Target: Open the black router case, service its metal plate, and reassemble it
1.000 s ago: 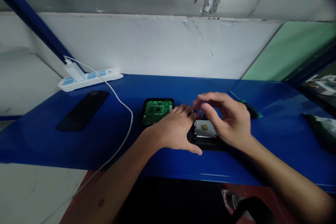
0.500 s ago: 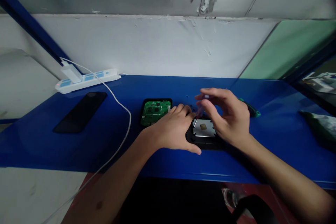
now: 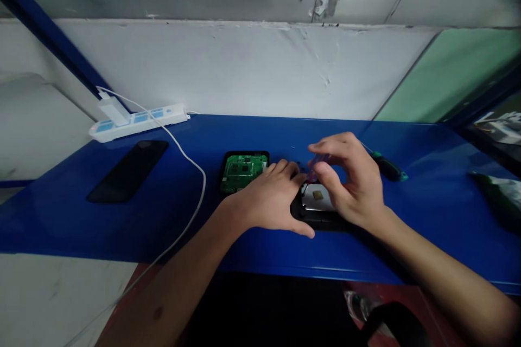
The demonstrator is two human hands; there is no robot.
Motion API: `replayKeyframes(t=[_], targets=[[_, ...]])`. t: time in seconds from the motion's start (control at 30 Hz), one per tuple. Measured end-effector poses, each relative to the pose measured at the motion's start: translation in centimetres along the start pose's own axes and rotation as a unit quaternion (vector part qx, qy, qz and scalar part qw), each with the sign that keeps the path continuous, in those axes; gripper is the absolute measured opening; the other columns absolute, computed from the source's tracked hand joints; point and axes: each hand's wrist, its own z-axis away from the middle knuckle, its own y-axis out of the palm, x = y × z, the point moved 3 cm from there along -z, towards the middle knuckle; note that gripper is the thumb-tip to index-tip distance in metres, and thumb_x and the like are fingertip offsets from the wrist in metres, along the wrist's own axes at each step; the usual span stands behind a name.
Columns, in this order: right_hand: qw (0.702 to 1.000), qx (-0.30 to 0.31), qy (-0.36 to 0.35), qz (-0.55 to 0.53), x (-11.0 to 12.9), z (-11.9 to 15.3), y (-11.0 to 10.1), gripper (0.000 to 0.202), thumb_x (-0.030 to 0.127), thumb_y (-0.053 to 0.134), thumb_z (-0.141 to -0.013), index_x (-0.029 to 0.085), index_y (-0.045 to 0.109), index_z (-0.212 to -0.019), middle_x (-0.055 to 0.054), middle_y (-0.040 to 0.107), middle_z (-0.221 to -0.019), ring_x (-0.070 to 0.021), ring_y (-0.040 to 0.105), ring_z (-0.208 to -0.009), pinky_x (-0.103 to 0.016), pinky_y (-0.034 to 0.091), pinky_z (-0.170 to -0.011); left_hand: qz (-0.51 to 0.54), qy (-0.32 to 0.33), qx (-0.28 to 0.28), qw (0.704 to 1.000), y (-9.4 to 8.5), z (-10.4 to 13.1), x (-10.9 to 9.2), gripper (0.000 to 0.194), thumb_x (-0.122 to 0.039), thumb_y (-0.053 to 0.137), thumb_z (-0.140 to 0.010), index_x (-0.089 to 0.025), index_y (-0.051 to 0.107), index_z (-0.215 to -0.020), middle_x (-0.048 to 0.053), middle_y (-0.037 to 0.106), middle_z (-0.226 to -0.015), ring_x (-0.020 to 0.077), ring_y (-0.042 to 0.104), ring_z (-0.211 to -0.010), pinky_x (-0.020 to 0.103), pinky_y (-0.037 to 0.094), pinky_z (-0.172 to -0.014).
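Note:
A black case with a silver metal plate (image 3: 317, 197) lies on the blue table. My left hand (image 3: 274, 195) rests against its left side, fingers bent and thumb stretched along the near edge. My right hand (image 3: 354, 179) pinches a translucent purple screwdriver handle (image 3: 318, 161) over the plate's far left corner; its tip is hidden. Left of the case, a green circuit board (image 3: 243, 172) sits in a black housing, partly covered by my left hand.
A green and black screwdriver (image 3: 388, 167) lies behind my right hand. At the left are a black phone (image 3: 128, 172), a white power strip (image 3: 140, 122) and a white cable (image 3: 199, 173). A green and white bag (image 3: 499, 198) is at the far right.
My right hand and the purple handle have shifted slightly, covering more of the plate's right side and uncovering more of the green and black screwdriver. The whole view has shifted a little.

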Motion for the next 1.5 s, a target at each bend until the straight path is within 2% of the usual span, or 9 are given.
replayKeyframes(t=[0.1,0.23,0.37,0.53,0.67,0.87,1.07,1.23,1.5], targets=[[0.999,-0.015,-0.027,0.025,0.11,-0.16,-0.28,0.019,0.021,0.059,-0.094,0.026,0.065,-0.112,-0.006,0.065,-0.098,-0.0191,0.064,-0.089,-0.037,0.056,-0.072,-0.007,0.004,0.001,1.0,0.16,-0.01,0.11,0.098,-0.07,0.08,-0.063,-0.017,0.046,-0.138,0.019,0.046,-0.142,0.0414,0.045,-0.128,0.056,0.039,-0.105],[0.996,-0.065,-0.047,0.028,-0.11,-0.37,-0.87,0.007,0.024,0.068,-0.089,0.028,0.069,-0.095,-0.003,0.067,-0.084,-0.0181,0.064,-0.077,-0.036,0.053,-0.066,-0.014,0.001,0.012,1.0,0.29,-0.01,0.21,0.097,-0.074,0.077,-0.064,-0.019,0.046,-0.138,0.017,0.05,-0.138,0.04,0.049,-0.124,0.056,0.04,-0.103],[0.995,-0.09,-0.038,0.001,-0.1,-0.23,-1.01,0.017,0.021,0.076,-0.082,0.029,0.071,-0.096,0.0,0.071,-0.082,-0.0169,0.065,-0.073,-0.034,0.054,-0.063,-0.028,-0.004,0.018,0.999,0.12,-0.01,0.19,0.092,-0.076,0.075,-0.064,-0.018,0.052,-0.131,0.016,0.053,-0.13,0.0393,0.049,-0.12,0.055,0.042,-0.1],[0.996,-0.046,0.064,-0.044,0.13,0.17,-0.6,0.025,0.016,0.06,-0.093,0.027,0.067,-0.114,-0.003,0.075,-0.104,-0.0166,0.072,-0.084,-0.035,0.059,-0.072,-0.033,0.003,0.003,0.999,-0.04,0.06,0.15,0.086,-0.077,0.075,-0.063,-0.016,0.058,-0.122,0.015,0.056,-0.117,0.0359,0.052,-0.11,0.052,0.044,-0.097],[0.997,-0.029,0.033,-0.066,0.07,0.11,-0.54,0.016,0.018,0.058,-0.094,0.024,0.066,-0.107,-0.006,0.073,-0.106,-0.0206,0.071,-0.097,-0.039,0.059,-0.077,-0.03,-0.001,0.005,1.0,0.01,0.06,0.12,0.087,-0.074,0.078,-0.062,-0.017,0.057,-0.124,0.016,0.055,-0.122,0.0367,0.051,-0.112,0.052,0.043,-0.098],[0.998,-0.063,-0.011,0.009,-0.17,-0.01,-0.53,0.015,0.021,0.072,-0.085,0.027,0.066,-0.097,-0.003,0.067,-0.089,-0.0193,0.065,-0.083,-0.037,0.057,-0.067,-0.022,-0.005,0.024,0.999,-0.01,0.03,0.06,0.091,-0.075,0.075,-0.065,-0.02,0.051,-0.134,0.016,0.051,-0.135,0.0383,0.049,-0.119,0.054,0.04,-0.101],[0.996,-0.045,0.073,-0.026,0.14,0.25,-0.31,0.026,0.017,0.054,-0.096,0.026,0.061,-0.119,-0.005,0.071,-0.108,-0.0176,0.071,-0.089,-0.034,0.06,-0.07,-0.034,-0.003,0.011,0.999,-0.18,0.05,-0.05,0.088,-0.074,0.077,-0.063,-0.014,0.058,-0.124,0.015,0.055,-0.117,0.0354,0.05,-0.111,0.05,0.043,-0.098],[0.998,-0.013,0.056,-0.042,0.13,0.41,-0.26,0.024,0.017,0.053,-0.095,0.025,0.061,-0.117,-0.008,0.067,-0.117,-0.02,0.07,-0.097,-0.037,0.059,-0.075,-0.022,0.0,0.008,1.0,-0.14,0.0,-0.01,0.088,-0.073,0.077,-0.064,-0.018,0.055,-0.129,0.015,0.055,-0.123,0.0368,0.05,-0.113,0.053,0.043,-0.098],[0.999,-0.002,0.034,-0.018,-0.12,0.39,-0.19,0.026,0.019,0.06,-0.092,0.026,0.061,-0.117,-0.007,0.059,-0.107,-0.0202,0.064,-0.093,-0.038,0.058,-0.071,-0.02,-0.008,0.018,1.0,-0.33,-0.02,-0.26,0.093,-0.071,0.079,-0.064,-0.019,0.05,-0.135,0.017,0.05,-0.136,0.0382,0.05,-0.118,0.055,0.042,-0.101]])
